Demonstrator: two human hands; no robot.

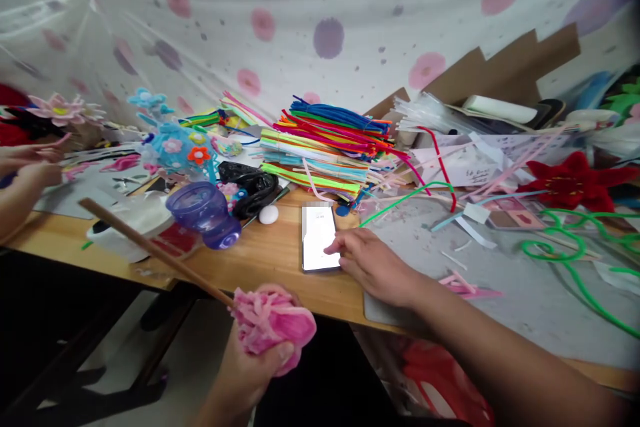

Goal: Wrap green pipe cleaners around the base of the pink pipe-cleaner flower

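My left hand (pixel 250 363) is closed round a pink pipe-cleaner flower (pixel 273 327) below the table's front edge. A wooden stick (pixel 155 250) runs from the flower up to the left. My right hand (pixel 373 265) reaches over a smartphone (pixel 315 240) lying on the table, its screen lit white. One fingertip is on or just above the screen, and the other fingers are partly bent with nothing held in them. A white ball (pixel 269 214) lies left of the phone.
Bundles of coloured pipe cleaners (pixel 325 140) are piled behind the phone. A purple vase-shaped container (pixel 203 213) and blue flowers (pixel 173 147) stand left. Right, a grey mat (pixel 400 233) bears green pipe cleaners (pixel 560 243) and a red flower (pixel 575 180). Another person's hands (pixel 35 163) work far left.
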